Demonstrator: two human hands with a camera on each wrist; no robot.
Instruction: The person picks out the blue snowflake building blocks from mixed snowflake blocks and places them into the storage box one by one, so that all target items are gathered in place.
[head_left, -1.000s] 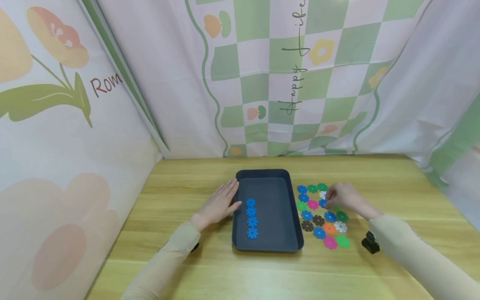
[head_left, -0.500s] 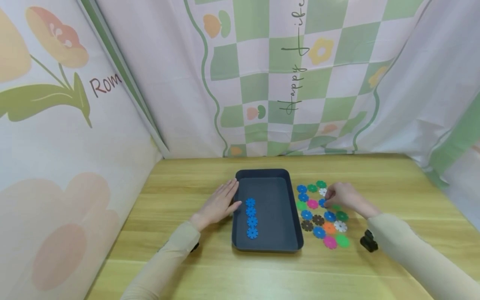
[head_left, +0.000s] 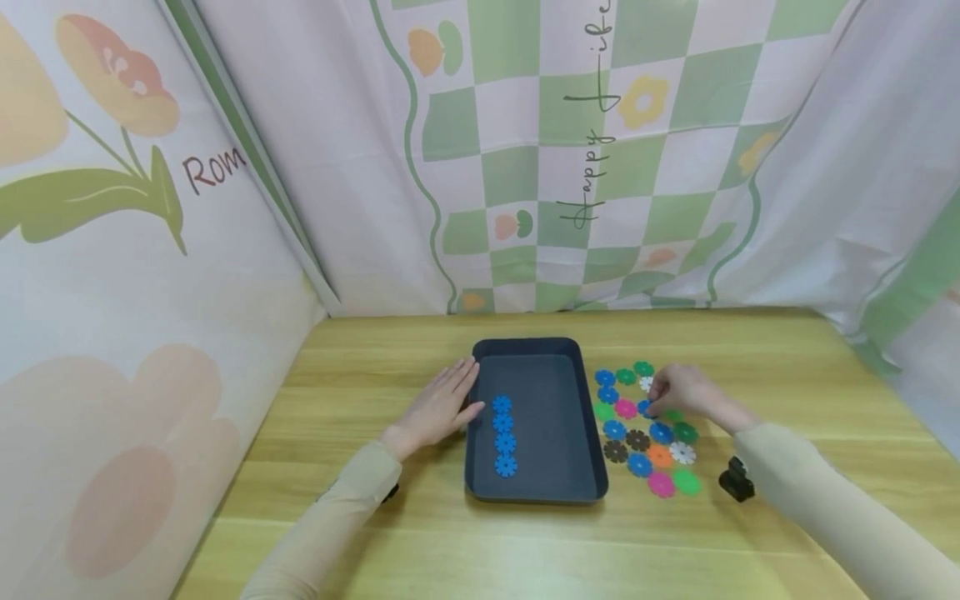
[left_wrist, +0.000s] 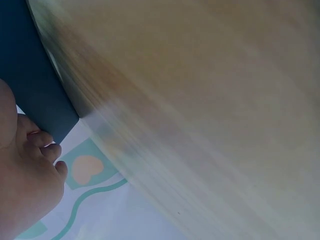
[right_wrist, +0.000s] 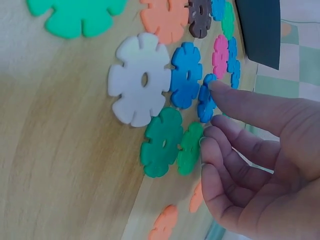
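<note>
My left hand rests with straight fingers against the left rim of a dark grey tray; the left wrist view shows its fingers at the tray's wall. Four would be too many to count, so several blue snowflake discs line up inside the tray, in a column near its left side. To the right of the tray, my right hand pinches a blue snowflake disc between thumb and index finger. Around it lie a white disc, another blue disc and green discs.
Loose notched discs in pink, orange, brown and other colours lie on the wooden table right of the tray. A black device sits under the right forearm. A patterned curtain hangs behind the table.
The green and white discs beyond my right fingertips have shifted slightly away. My right wrist has turned a little; the left hand and tray have stayed put.
</note>
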